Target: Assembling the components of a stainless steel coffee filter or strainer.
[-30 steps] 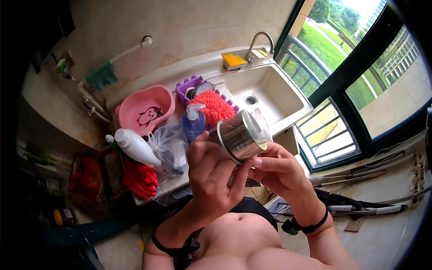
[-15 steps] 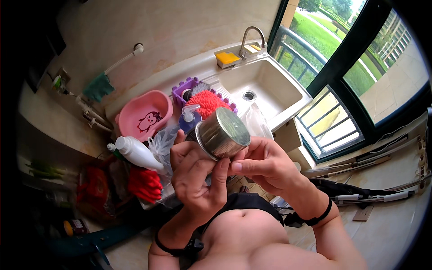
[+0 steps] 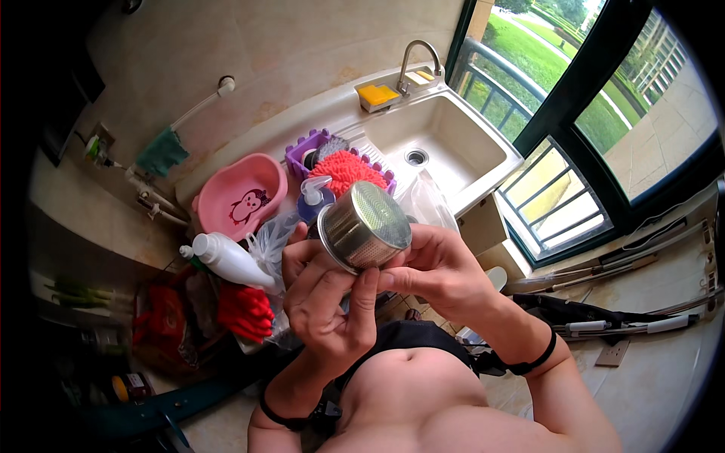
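Observation:
A perforated metal strainer basket (image 3: 364, 230), cup-shaped with a flared rim, is held up in front of my body. It lies tilted, its rim to the left and its mesh base up and to the right. My left hand (image 3: 330, 302) is closed around the rim side from below, fingers partly behind it. Against the lower right of the basket, my right hand (image 3: 447, 272) pinches with thumb and fingers. Its fingertips are partly hidden by the basket, whose inside cannot be seen.
Behind the basket are a purple crate (image 3: 298, 153), a red chenille mitt (image 3: 347, 172) and a pump bottle (image 3: 312, 200). A pink basin (image 3: 219, 198) and white bottle (image 3: 230, 260) stand left; red gloves (image 3: 245, 312) lie below. The sink (image 3: 445, 143) with its faucet (image 3: 405, 64) is beyond, right.
The strainer basket has shifted slightly left and down and turned a little in my fingers. Both hands still hold it.

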Available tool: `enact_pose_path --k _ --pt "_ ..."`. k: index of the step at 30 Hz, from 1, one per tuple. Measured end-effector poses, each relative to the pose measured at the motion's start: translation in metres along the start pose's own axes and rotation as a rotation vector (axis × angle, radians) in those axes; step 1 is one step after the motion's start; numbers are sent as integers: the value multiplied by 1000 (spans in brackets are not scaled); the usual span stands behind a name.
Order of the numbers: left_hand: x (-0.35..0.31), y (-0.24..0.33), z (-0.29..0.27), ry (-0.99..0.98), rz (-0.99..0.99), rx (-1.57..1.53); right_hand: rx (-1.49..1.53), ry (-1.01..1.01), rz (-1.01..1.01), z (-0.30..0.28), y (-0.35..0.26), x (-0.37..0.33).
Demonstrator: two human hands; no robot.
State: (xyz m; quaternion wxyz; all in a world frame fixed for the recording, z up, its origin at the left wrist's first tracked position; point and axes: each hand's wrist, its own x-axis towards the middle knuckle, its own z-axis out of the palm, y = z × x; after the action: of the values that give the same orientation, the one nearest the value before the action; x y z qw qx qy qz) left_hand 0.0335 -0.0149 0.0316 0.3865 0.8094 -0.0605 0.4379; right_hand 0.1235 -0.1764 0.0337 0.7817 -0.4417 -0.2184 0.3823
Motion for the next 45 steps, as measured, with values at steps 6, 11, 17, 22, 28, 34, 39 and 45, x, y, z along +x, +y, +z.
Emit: enact_pose_path --k 6,11,17,22,28,34,39,45 --pt "-5 0 2 12 -57 -17 -127 12 -113 3 7 1" --pt "-9 -4 4 18 -78 -37 -328 85 -214 10 12 0" --pt "-10 -8 4 25 -58 -37 -481 82 -288 8 9 5" --pt "-4 2 2 -14 -203 -208 -379 35 -222 3 -10 1" --pt "-4 -2 4 -62 -203 -187 -353 22 -135 -4 -18 -1" --pt "-2 -6 8 -52 -185 -217 -319 6 -91 -7 -14 1" --pt "-6 -5 7 -63 -207 -178 -770 -26 -141 0 -36 -5" --pt "-6 -5 6 -58 -194 -114 -1231 -76 -387 10 -43 -7"
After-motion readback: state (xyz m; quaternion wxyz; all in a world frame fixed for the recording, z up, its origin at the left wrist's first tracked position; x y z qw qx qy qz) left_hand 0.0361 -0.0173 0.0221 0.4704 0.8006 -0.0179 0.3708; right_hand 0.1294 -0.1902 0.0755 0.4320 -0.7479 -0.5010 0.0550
